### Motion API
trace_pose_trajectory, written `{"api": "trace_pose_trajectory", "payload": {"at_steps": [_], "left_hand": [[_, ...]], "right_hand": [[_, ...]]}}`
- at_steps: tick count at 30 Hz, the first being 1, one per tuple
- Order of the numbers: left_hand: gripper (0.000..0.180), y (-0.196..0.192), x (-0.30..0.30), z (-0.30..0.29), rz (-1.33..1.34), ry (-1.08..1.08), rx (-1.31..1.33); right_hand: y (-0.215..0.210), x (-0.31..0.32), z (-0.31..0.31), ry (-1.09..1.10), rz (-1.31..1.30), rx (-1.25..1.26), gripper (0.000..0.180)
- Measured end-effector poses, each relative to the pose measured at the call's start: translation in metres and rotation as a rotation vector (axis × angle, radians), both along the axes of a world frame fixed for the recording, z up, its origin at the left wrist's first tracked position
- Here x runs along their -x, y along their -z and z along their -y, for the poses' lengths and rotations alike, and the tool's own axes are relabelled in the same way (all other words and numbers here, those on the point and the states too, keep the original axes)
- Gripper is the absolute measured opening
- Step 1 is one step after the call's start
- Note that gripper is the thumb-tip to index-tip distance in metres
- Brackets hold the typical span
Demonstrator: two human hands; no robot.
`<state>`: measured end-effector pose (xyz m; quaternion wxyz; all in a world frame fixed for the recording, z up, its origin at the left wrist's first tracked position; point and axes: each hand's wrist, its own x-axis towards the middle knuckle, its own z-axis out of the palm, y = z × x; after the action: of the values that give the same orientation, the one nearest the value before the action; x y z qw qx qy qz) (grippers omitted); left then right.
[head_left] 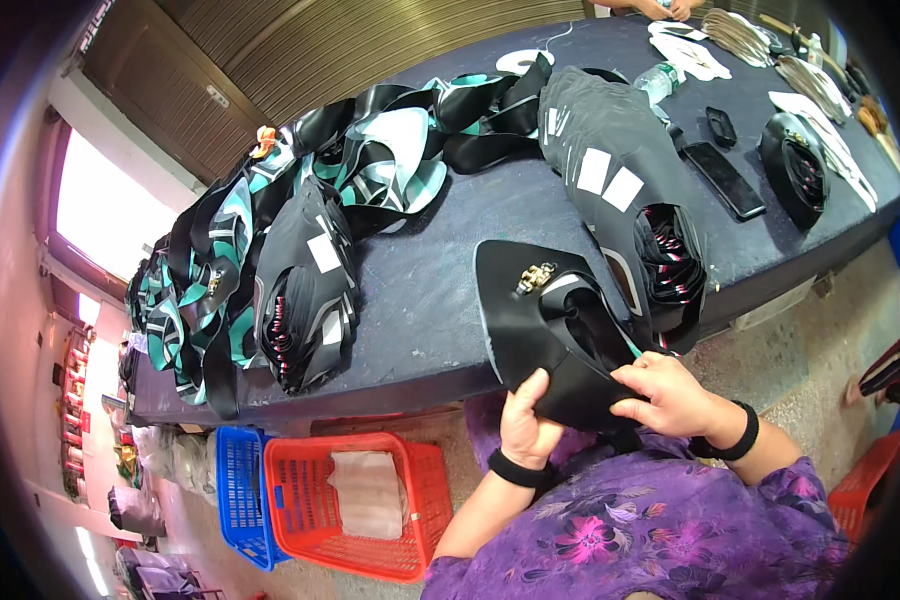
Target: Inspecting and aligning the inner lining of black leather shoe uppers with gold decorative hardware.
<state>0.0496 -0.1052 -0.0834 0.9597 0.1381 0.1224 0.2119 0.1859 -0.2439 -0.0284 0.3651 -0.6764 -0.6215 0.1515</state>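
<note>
A black shoe upper [530, 330] with a gold-coloured ornament on it is held between both my hands, just off the table's near edge. My left hand [528, 425] grips its lower left edge, thumb on top. My right hand [668, 392] pinches the lower right edge, thumb and fingers closed on it. The fingers beneath the piece are hidden. Right behind it lies a long stack of nested black shoe uppers [600, 135] with white labels. A shorter stack of the same kind [315, 270] stands to the left.
Loose black and teal uppers [205, 290] are heaped along the table's left side. A phone [725, 180], a plastic bottle [660, 80] and a rolled black upper [795, 170] lie to the right. Red [430, 500] and blue baskets [240, 500] stand below. Another person's hands [670, 8] show at the far edge.
</note>
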Motion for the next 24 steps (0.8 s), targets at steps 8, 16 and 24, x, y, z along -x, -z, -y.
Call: {"api": "trace_pose_trajectory", "payload": {"at_steps": [8, 16, 24], "left_hand": [[0.041, -0.034, 0.002, -0.017, -0.075, -0.180, -0.458], [0.046, -0.035, 0.004, -0.023, -0.037, -0.127, -0.461], [0.072, -0.023, -0.001, -0.033, 0.114, 0.017, -0.055]], "right_hand": [[0.005, -0.001, 0.003, -0.054, 0.047, 0.000, 0.030], [0.003, 0.003, -0.006, -0.132, -0.001, 0.067, 0.036], [0.005, 0.003, -0.004, -0.147, -0.001, 0.031, 0.040]]}}
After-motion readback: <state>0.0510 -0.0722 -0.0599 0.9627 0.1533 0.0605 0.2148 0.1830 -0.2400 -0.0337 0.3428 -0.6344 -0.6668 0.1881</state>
